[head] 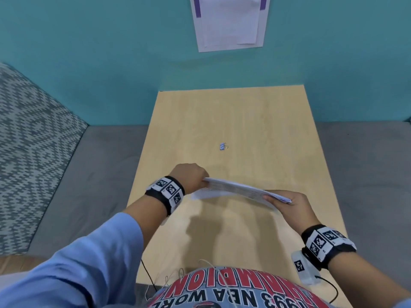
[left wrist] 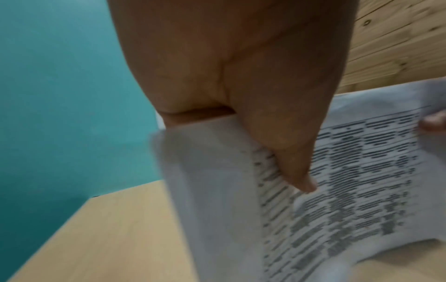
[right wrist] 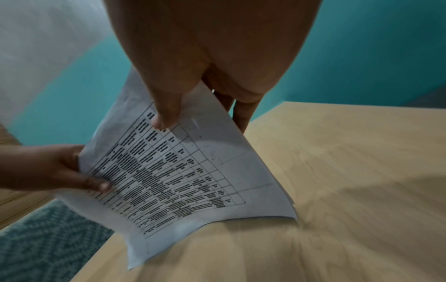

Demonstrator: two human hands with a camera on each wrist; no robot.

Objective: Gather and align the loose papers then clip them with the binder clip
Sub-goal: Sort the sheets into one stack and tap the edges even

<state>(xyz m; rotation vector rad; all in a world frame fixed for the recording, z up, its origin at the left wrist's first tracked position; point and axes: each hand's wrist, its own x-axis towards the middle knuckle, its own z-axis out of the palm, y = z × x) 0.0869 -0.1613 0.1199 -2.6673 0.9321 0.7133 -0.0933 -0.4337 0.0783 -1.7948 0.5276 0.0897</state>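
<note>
A thin stack of printed papers (head: 238,190) (left wrist: 350,181) (right wrist: 178,171) is held above the wooden table (head: 244,121), between both hands. My left hand (head: 193,176) (left wrist: 277,133) pinches its left end, thumb on the printed side. My right hand (head: 287,205) (right wrist: 169,106) grips the right end, thumb on top and fingers underneath. The sheets sag and are tilted; their lower corner comes down to the tabletop in the right wrist view. A small blue binder clip (head: 223,146) lies alone on the table beyond the papers, with no hand near it.
The table stands against a teal wall (head: 89,63) with papers pinned to it (head: 229,21). Grey floor (head: 93,174) and a patterned rug (head: 29,141) lie to the left. Cables (head: 151,278) hang at the table's near edge.
</note>
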